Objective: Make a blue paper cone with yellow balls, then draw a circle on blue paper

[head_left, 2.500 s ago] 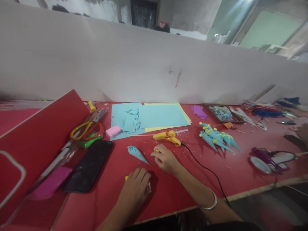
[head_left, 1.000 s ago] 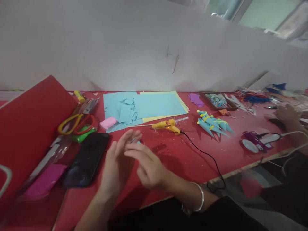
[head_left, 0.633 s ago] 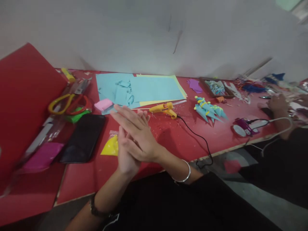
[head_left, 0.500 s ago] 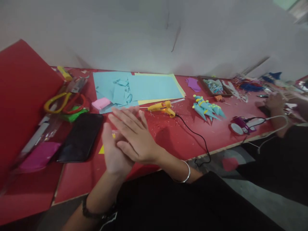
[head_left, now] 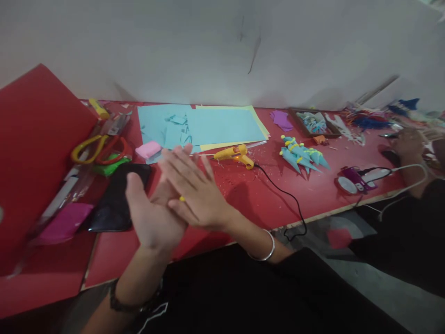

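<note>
My left hand [head_left: 156,222] is palm up, its fingers straight and its thumb sticking out to the side. Flat across that palm lies my right hand [head_left: 198,195], fingers stretched out, a silver bangle on its wrist. Between the two palms a small yellow clay piece [head_left: 181,198] shows through the gap by the right thumb; most of it is hidden. Just beyond my fingertips a yellow glue gun [head_left: 231,154] rests on the red table [head_left: 260,195], its light glowing. Right of it lie several blue paper cones [head_left: 301,155] with yellow trim.
A black phone [head_left: 120,199], scissors [head_left: 89,149] and pink packets [head_left: 66,225] are at the left. Blue sheets [head_left: 225,125] lie by the wall. The glue gun's black cord [head_left: 283,188] hangs over the front edge. Farther right is a co-worker's hand [head_left: 408,144].
My right hand has slid over my left palm. The left thumb has swung outward to the left, and the yellow piece now shows between the palms. The view has shifted slightly.
</note>
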The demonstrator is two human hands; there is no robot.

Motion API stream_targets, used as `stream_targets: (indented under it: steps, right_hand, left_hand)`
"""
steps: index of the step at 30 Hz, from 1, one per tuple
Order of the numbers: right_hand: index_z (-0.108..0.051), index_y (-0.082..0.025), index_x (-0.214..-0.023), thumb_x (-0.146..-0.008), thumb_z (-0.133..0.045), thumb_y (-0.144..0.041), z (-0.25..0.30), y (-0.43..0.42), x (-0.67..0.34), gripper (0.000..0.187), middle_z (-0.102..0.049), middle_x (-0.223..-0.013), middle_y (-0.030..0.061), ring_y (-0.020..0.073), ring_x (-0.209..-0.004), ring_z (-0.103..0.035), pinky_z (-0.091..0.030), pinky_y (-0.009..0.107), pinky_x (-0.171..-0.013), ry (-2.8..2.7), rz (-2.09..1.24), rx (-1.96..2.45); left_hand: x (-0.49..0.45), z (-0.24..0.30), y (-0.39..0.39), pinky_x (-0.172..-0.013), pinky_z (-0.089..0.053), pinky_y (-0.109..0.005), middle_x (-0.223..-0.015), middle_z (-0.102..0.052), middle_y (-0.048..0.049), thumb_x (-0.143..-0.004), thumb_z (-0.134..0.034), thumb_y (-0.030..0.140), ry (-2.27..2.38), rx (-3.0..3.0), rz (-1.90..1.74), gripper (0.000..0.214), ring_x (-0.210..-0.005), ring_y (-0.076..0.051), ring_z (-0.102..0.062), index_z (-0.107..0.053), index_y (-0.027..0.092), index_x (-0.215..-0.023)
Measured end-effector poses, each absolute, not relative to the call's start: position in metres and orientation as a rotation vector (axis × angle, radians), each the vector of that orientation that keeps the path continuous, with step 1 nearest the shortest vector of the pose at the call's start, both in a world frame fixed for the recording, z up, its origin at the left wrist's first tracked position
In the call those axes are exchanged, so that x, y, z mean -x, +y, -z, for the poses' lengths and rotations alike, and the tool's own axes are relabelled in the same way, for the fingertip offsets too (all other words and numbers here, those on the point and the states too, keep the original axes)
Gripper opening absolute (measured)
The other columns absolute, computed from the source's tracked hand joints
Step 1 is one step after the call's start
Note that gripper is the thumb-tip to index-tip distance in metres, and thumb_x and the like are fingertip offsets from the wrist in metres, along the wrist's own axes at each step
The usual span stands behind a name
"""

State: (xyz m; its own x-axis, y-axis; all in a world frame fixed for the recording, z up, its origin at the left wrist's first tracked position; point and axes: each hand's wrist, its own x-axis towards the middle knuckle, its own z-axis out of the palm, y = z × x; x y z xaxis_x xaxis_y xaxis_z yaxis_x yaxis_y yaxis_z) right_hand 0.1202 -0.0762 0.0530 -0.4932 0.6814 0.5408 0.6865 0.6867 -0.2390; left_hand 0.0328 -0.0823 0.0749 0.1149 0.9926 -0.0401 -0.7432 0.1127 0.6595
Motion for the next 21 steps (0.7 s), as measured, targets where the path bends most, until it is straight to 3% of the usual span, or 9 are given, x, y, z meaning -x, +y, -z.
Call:
stream_targets:
  steps: [4,6,10,12,16,21]
  right_hand:
    - [-0.037,-0.017,-0.13,-0.089,-0.034,-0.042,-0.046,-0.09,-0.107,0.048,-0.035,-0.142,0.0014,0.0156,-0.137,-0.013,-0.003,0.04,-0.114,-2.371,0.056,0.796]
    - [-0.039,-0.017,-0.129,-0.088,-0.036,-0.043,-0.051,-0.085,-0.106,0.048,-0.034,-0.143,0.0015,0.0152,-0.137,-0.012,-0.007,0.035,-0.114,-2.364,0.065,0.748]
    - [-0.03,-0.015,-0.134,-0.091,-0.031,-0.035,-0.056,-0.07,-0.116,0.047,-0.03,-0.144,0.0072,0.0182,-0.137,-0.016,0.0,0.048,-0.112,-2.27,0.012,1.0]
    - [-0.028,-0.014,-0.135,-0.092,-0.03,-0.034,-0.05,-0.072,-0.117,0.047,-0.032,-0.144,0.0071,0.0166,-0.137,-0.016,0.0,0.047,-0.112,-2.359,-0.026,0.981]
    - [-0.034,-0.015,-0.131,-0.09,-0.029,-0.043,-0.034,-0.088,-0.104,0.05,-0.036,-0.142,0.0065,0.013,-0.136,-0.016,-0.01,0.038,-0.114,-2.419,-0.12,0.798]
    - [-0.042,-0.015,-0.126,-0.09,-0.033,-0.031,-0.026,-0.083,-0.101,0.04,-0.037,-0.139,0.0106,0.0176,-0.135,-0.02,-0.023,0.041,-0.111,-2.308,-0.227,0.819]
  left_hand:
    - [-0.034,-0.071,-0.068,-0.109,-0.017,-0.046,-0.137,-0.044,0.0051,-0.084,-0.01,0.059,0.633,-0.577,-1.27,0.061,-0.132,-0.019,-0.029,-0.057,0.029,-0.11]
    - [-0.044,-0.066,-0.071,-0.11,-0.015,-0.046,-0.138,-0.042,0.0076,-0.087,-0.019,0.053,0.77,-0.644,-1.182,0.049,-0.133,-0.017,-0.028,-0.054,0.032,-0.113]
    - [-0.047,-0.063,-0.085,-0.105,-0.028,-0.048,-0.132,-0.049,0.0046,-0.084,-0.021,0.056,0.798,-0.67,-1.15,0.052,-0.13,-0.021,-0.033,-0.051,0.033,-0.119]
    - [-0.034,-0.064,-0.083,-0.105,-0.029,-0.047,-0.129,-0.053,0.0002,-0.081,-0.023,0.059,0.82,-0.559,-1.15,0.056,-0.129,-0.023,-0.034,-0.057,0.029,-0.114]
    - [-0.011,-0.057,-0.061,-0.107,-0.027,-0.04,-0.137,-0.044,0.0049,-0.079,-0.026,0.062,0.73,-0.588,-1.295,0.053,-0.133,-0.019,-0.028,-0.057,0.033,-0.112]
    - [-0.008,-0.052,-0.053,-0.103,-0.031,-0.041,-0.138,-0.043,-0.002,-0.08,-0.023,0.06,0.695,-0.509,-1.218,0.058,-0.132,-0.02,-0.029,-0.056,0.025,-0.113]
